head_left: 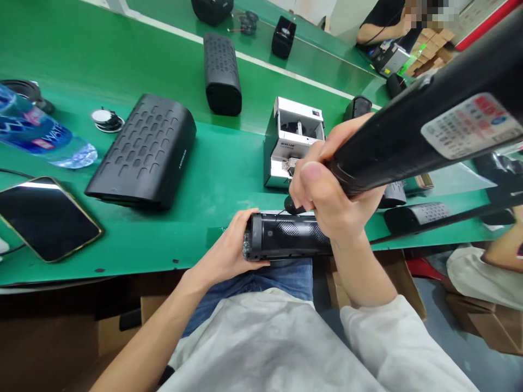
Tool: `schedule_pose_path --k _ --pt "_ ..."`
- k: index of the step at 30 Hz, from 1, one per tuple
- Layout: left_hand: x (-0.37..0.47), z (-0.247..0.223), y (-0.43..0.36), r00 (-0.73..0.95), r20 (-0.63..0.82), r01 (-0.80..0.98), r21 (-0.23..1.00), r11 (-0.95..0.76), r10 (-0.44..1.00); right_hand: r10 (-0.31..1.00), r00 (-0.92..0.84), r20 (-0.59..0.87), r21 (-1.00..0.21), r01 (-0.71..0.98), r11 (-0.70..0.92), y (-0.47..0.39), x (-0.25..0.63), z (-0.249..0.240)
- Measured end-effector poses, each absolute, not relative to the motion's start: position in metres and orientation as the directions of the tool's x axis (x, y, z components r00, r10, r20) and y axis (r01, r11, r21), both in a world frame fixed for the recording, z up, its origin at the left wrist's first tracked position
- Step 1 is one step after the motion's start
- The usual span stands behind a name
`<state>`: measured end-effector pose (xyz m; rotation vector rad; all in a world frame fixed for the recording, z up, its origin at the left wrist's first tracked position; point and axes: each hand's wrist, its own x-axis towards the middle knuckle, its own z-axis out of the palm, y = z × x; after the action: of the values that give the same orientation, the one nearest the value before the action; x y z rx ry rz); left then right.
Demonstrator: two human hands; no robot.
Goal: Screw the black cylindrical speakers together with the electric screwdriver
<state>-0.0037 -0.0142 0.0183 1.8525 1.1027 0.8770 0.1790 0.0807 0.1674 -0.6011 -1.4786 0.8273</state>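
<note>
My right hand (335,190) is wrapped round a large black electric screwdriver (384,147) with a white and red label. The tool's body slants up to the right, close to the camera. Its tip is low, by the upper edge of a black speaker housing (281,237); whether it touches a screw is hidden. My left hand (229,250) grips the housing's left end at the table's front edge, fingers on top and thumb below. My right forearm hides the housing's right end. Just beyond stands a white and black screw feeder (296,141).
A black speaker with an oval pattern (143,149) lies left, near a phone (49,218) and a water bottle (44,130). Another speaker (223,73) stands farther back on the green table (229,169). Cardboard boxes and a co-worker's arm (506,245) are at right.
</note>
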Motion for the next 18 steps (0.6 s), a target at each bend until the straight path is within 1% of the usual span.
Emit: schedule_pose_path --k 2,4,6,8,10,11,12,14,16,18 --pt "-0.004 0.018 -0.014 0.377 0.164 0.367 0.877 -0.310 0.912 0.804 -0.097 0.587 -0.809 -0.052 0.585 0.081 0.179 0.165" --pt "-0.004 0.017 -0.014 0.375 0.168 0.374 0.873 -0.315 0.912 0.799 -0.089 0.595 -0.804 -0.054 0.593 0.080 0.178 0.163" --pt "-0.004 0.016 -0.013 0.370 0.176 0.380 0.867 -0.321 0.912 0.798 -0.075 0.598 -0.801 -0.088 0.592 0.079 0.178 0.165" --pt "-0.004 0.016 -0.014 0.364 0.180 0.389 0.862 -0.324 0.914 0.799 -0.117 0.590 -0.807 -0.128 0.577 0.081 0.180 0.172" --pt "-0.004 0.015 -0.014 0.360 0.182 0.394 0.859 -0.326 0.915 0.781 -0.165 0.602 -0.797 -0.183 0.576 0.084 0.187 0.187" --pt "-0.004 0.015 -0.014 0.362 0.182 0.396 0.858 -0.327 0.914 0.764 -0.152 0.627 -0.775 -0.214 0.594 0.087 0.191 0.196" --pt "-0.004 0.015 -0.015 0.362 0.183 0.397 0.857 -0.329 0.914 0.740 -0.097 0.666 -0.737 -0.241 0.631 0.091 0.196 0.206" --pt "-0.004 0.015 -0.015 0.363 0.189 0.395 0.856 -0.334 0.913 0.666 0.096 0.740 -0.634 -0.230 0.738 0.101 0.207 0.226" --pt "-0.004 0.015 -0.015 0.362 0.188 0.394 0.857 -0.333 0.913 0.581 0.256 0.773 -0.570 -0.121 0.812 0.116 0.215 0.237" --pt "-0.004 0.016 -0.015 0.360 0.188 0.396 0.856 -0.332 0.914 0.560 0.291 0.776 -0.584 -0.004 0.812 0.136 0.220 0.238"
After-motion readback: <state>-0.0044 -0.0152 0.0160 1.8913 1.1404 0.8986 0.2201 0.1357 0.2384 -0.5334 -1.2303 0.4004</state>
